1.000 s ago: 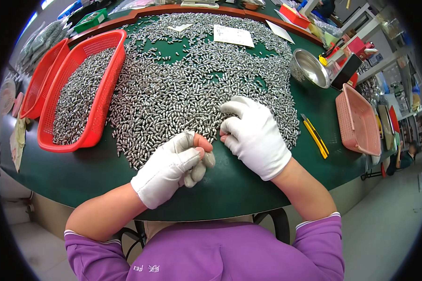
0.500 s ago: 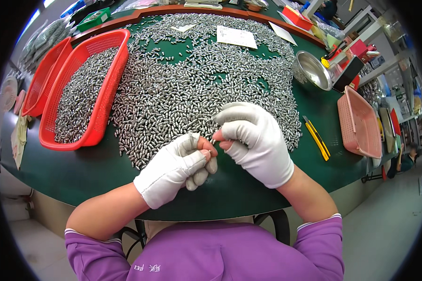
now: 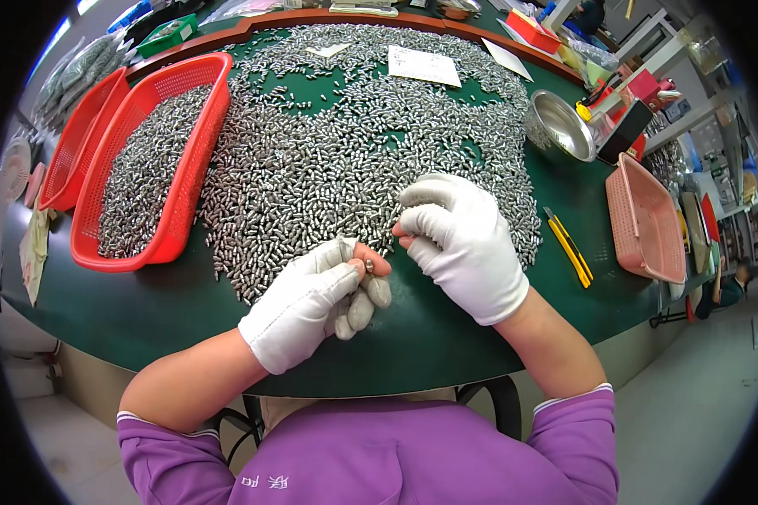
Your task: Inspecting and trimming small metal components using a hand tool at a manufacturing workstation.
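Note:
A wide heap of small silver metal parts (image 3: 354, 160) covers the green table (image 3: 143, 311). My left hand (image 3: 312, 303), in a white glove with a bare fingertip, pinches one small metal part (image 3: 368, 266) at the heap's near edge. My right hand (image 3: 463, 240), also gloved, is curled right beside it, fingertips close to the left thumb; whether it holds a part is hidden. Both hands rest at the table's front edge.
Two red mesh baskets (image 3: 198, 168) sit at the left, the nearer one filled with metal parts. A steel bowl (image 3: 560, 126), a pink tray (image 3: 644, 219) and a yellow utility knife (image 3: 568, 247) lie at the right. Paper slips (image 3: 424, 65) lie on the heap's far side.
My right hand has drawn back from the heap and curled toward my left hand. My left hand has lifted slightly, with a part now between its fingers.

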Available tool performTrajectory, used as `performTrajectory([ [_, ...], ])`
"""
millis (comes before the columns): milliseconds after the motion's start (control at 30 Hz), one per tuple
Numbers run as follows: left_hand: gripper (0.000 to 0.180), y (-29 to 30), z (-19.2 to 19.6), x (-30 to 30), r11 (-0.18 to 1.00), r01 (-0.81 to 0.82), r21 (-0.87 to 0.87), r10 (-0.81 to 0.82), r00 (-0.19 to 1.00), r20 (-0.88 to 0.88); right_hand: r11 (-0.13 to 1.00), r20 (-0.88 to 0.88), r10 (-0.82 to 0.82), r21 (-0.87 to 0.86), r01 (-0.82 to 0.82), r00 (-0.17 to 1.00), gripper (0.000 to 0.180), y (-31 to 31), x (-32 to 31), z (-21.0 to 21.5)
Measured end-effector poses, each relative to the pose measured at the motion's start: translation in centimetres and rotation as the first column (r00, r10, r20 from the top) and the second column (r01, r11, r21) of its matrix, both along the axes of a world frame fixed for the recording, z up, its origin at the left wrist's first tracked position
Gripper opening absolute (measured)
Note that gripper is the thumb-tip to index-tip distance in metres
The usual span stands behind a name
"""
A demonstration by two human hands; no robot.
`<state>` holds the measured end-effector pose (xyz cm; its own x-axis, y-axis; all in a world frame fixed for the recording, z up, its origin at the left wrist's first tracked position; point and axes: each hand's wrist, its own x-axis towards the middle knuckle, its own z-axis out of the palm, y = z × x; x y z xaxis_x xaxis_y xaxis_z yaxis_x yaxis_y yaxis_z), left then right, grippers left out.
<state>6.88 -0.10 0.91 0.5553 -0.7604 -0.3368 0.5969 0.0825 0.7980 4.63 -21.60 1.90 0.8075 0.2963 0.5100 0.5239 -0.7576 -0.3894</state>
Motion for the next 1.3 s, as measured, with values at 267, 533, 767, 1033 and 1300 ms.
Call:
performTrajectory([
  [267,0.029,-0.2,-0.3,0.0,0.993,-0.088,-0.079,0.085,0.996,-0.039,0.988,-0.064,0.014,-0.155,-0.024,0.998,0.016,-0.1,0.2,-0.5],
  [533,0.026,0.0,-0.4,0.1,0.997,-0.051,-0.051,0.048,0.997,-0.058,0.974,-0.044,0.011,-0.226,-0.021,0.999,0.015,0.0,0.2,-0.5],
  [767,0.027,-0.1,0.1,0.0,0.999,-0.019,0.031,0.019,1.0,0.008,0.98,0.008,0.171,0.106,-0.171,0.985,0.023,0.2,0.2,-0.4],
  [1033,0.02,-0.3,0.5,0.0,0.996,0.03,0.085,-0.027,0.999,-0.039,0.935,-0.019,0.268,0.244,-0.255,0.963,0.023,0.8,-0.4,0.2],
  [1300,0.023,-0.1,0.1,0.1,1.0,0.01,0.005,-0.01,0.999,-0.032,0.992,-0.017,0.016,0.123,-0.013,1.0,0.022,0.3,-0.4,0.0],
])
